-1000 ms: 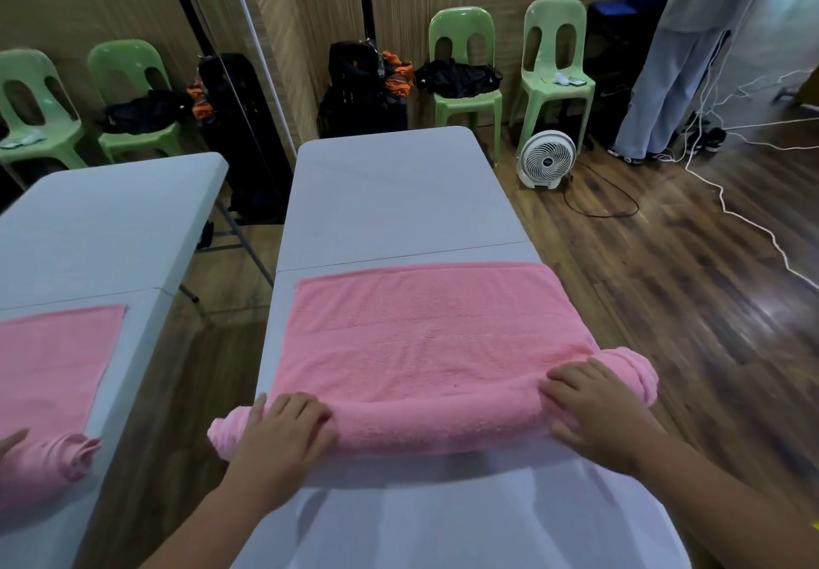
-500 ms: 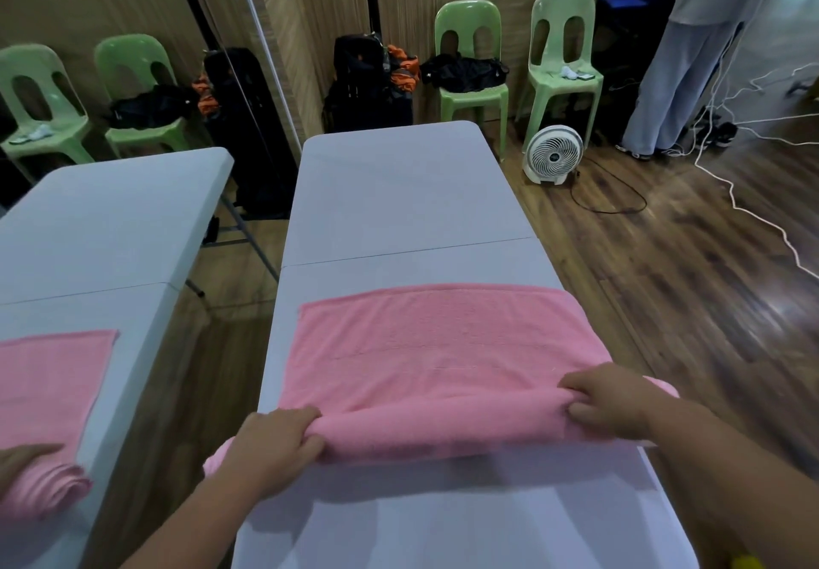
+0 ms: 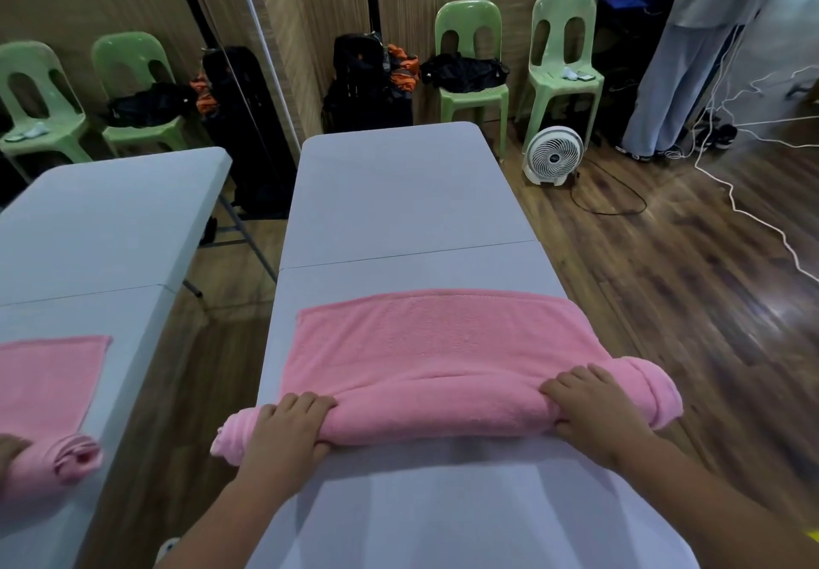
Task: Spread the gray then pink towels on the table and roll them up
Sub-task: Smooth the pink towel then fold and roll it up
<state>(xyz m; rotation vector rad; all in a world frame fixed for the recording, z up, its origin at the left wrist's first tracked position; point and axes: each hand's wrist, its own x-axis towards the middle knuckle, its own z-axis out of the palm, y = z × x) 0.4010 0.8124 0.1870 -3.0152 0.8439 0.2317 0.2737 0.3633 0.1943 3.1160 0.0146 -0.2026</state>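
Head view: pink towel (image 3: pixel 443 347) lies across the surface (image 3: pixel 399 196) at lower centre. Left hand (image 3: pixel 283 435) and right hand (image 3: pixel 594 413) clamp the roll, thicker than a second ago; flat portion shorter. Rolling well advanced.

A long gray folding table (image 3: pixel 399 196) with a seam across its middle carries one thing: a pink towel (image 3: pixel 438 347). The towel lies on the near side of that seam, spread flat at its far edge and rolled into a thick tube at its near edge. Both roll ends overhang the table's long sides.
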